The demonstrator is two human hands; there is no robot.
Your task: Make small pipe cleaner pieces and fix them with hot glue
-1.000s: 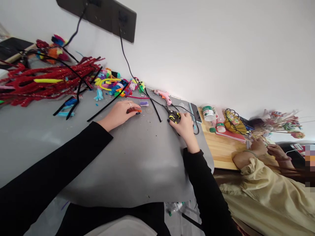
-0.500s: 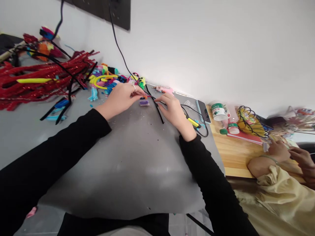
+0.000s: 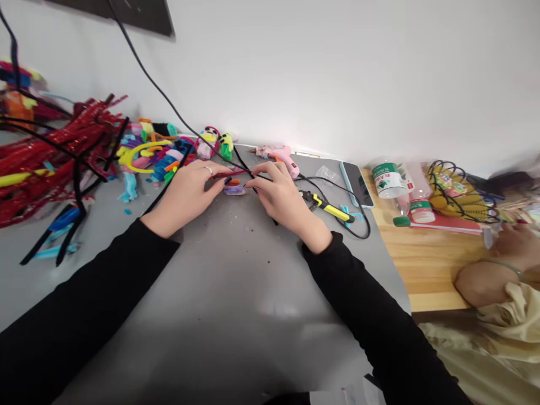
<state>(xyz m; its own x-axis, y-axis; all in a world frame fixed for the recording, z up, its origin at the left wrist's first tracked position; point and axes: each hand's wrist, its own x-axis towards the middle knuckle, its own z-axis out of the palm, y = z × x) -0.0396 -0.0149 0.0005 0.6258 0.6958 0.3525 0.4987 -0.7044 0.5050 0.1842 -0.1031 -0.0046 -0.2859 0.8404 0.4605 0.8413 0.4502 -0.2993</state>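
Observation:
Near the back of the grey table [image 3: 219, 292], my left hand [image 3: 188, 191] is closed, thumb and fingers pinched on a thin red piece [image 3: 230, 174]. A purple fuzzy piece [image 3: 234, 190] lies just below the fingertips, with a bit of orange beside it. To the right, my right hand [image 3: 280, 197] has its fingers bent and close together beside black stems; whether they grip anything is hard to make out. One black stem shows beyond the fingertips, and its dark end pokes out under the palm.
Red tinsel stems [image 3: 63, 152] and colourful fuzzy pieces [image 3: 156, 154] lie left. A pink glue gun [image 3: 284, 157], yellow-handled pliers [image 3: 333, 211], a phone [image 3: 358, 185] and a cable are right. Beyond, bottles [image 3: 390, 180] stand near another person's arm [image 3: 485, 281].
The view has shifted, so the table objects on the left sit further left and those on the right further right. My hands remain close together, the right hand now nearer the purple piece.

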